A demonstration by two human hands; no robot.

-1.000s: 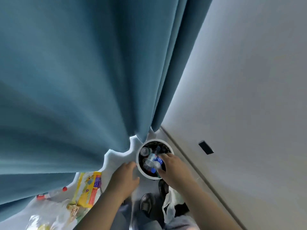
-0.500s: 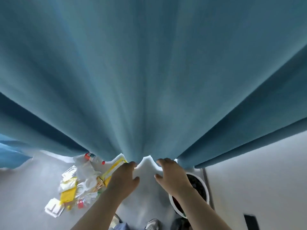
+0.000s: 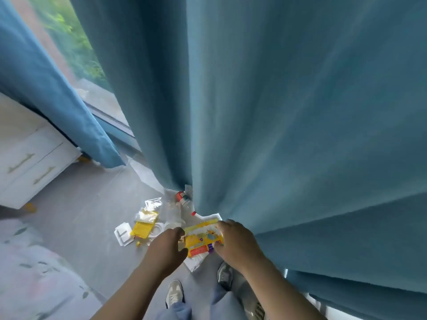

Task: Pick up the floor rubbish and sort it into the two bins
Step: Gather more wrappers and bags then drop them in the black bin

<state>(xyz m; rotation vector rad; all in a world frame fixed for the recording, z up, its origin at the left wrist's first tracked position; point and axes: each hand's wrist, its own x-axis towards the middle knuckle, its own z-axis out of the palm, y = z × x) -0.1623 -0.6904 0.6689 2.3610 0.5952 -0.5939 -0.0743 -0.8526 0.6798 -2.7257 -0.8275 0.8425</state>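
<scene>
Much rubbish [image 3: 147,224], grey floor [image 3: 87,204], blue curtain [image 3: 277,112]

Matt cloth above, glossy packaging on a smooth floor

The blue curtain [image 3: 288,112] is a heavy matt woven cloth hanging in soft folds. The grey floor [image 3: 87,204] looks smooth with a dull sheen. The yellow wrapper [image 3: 203,239] is glossy printed plastic film, and the yellow pouch [image 3: 144,225] beside it shines likewise. A clear plastic bottle [image 3: 183,200] has a red cap, with crinkled transparent film [image 3: 151,204] nearby. The white cabinet [image 3: 27,165] has a smooth painted finish and brass-looking metal handles. The shoe [image 3: 174,294] looks like matt suede or cloth.
</scene>
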